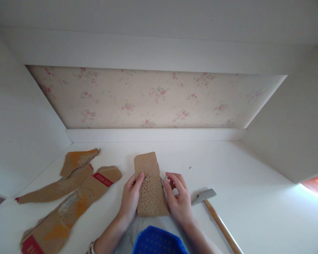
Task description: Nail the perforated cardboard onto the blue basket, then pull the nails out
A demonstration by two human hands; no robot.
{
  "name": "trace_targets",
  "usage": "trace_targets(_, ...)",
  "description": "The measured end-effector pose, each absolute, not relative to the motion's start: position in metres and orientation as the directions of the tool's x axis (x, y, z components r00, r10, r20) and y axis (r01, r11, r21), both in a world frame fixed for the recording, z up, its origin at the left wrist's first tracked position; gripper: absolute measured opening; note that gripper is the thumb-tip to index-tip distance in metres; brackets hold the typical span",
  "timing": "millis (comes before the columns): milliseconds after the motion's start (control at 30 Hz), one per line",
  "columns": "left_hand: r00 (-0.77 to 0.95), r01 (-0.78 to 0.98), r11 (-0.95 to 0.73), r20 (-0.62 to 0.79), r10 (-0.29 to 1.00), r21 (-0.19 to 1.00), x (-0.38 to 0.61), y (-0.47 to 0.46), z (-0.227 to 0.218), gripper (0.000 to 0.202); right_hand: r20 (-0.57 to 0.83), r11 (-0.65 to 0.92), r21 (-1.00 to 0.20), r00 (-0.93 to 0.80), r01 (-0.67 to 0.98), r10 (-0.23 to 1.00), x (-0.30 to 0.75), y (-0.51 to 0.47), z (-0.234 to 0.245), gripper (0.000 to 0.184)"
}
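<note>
A brown cardboard piece point(150, 187) full of small punched holes lies on the white desk point(249, 197) in front of me. My left hand point(131, 198) rests on its left edge, thumb and forefinger pinched on a small metal nail standing in the cardboard. My right hand point(178, 200) is at the right edge, fingers curled round small metal pieces that look like nails. A hammer point(214, 215) with a wooden handle lies on the desk just right of my right hand, its steel head next to my knuckles.
Torn cardboard scraps point(69, 190) with red print lie at the left of the desk. A blue perforated basket point(159, 243) sits at the near edge between my arms. White side panels and a floral back wall point(153, 98) enclose the desk.
</note>
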State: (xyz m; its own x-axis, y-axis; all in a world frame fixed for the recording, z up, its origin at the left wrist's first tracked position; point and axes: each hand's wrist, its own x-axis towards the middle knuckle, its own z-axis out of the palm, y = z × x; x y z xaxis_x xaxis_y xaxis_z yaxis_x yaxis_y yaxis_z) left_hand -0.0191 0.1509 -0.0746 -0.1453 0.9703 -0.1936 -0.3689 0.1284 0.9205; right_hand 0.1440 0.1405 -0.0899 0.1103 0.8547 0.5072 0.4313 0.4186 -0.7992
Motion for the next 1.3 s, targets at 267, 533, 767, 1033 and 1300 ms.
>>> trace_targets(267, 0.017, -0.028, 0.033, -0.032, 0.999, 0.999, -0.0165, 0.1497, -0.074, 0.035, 0.621, 0.594, -0.584, -0.166, 0.553, 0.766, 0.1425, 0.1379, -0.0858, 0.037)
trace_targets(533, 0.037, 0.122, 0.004, -0.008, 0.999, 0.992, -0.0156, 0.1498, -0.0738, 0.035, 0.623, 0.637, -0.51, -0.263, 0.577, 0.737, 0.1449, 0.1392, -0.0854, 0.028)
trace_targets(767, 0.015, 0.204, -0.018, 0.015, 1.0, 0.979, -0.0153, 0.1482, -0.0762, 0.037, 0.615, 0.628, -0.544, -0.246, 0.556, 0.749, 0.1437, 0.1367, -0.0847, 0.021)
trace_targets(1033, -0.049, 0.301, -0.07, 0.089, 0.995, 0.951, -0.0165, 0.1469, -0.0807, 0.037, 0.642, 0.655, -0.534, -0.247, 0.535, 0.726, 0.1431, 0.1333, -0.0883, 0.022)
trace_targets(1300, -0.058, 0.35, -0.061, 0.087, 0.995, 0.935, -0.0153, 0.1459, -0.0764, 0.037, 0.673, 0.697, -0.501, -0.276, 0.513, 0.686, 0.1444, 0.1308, -0.0859, 0.027)
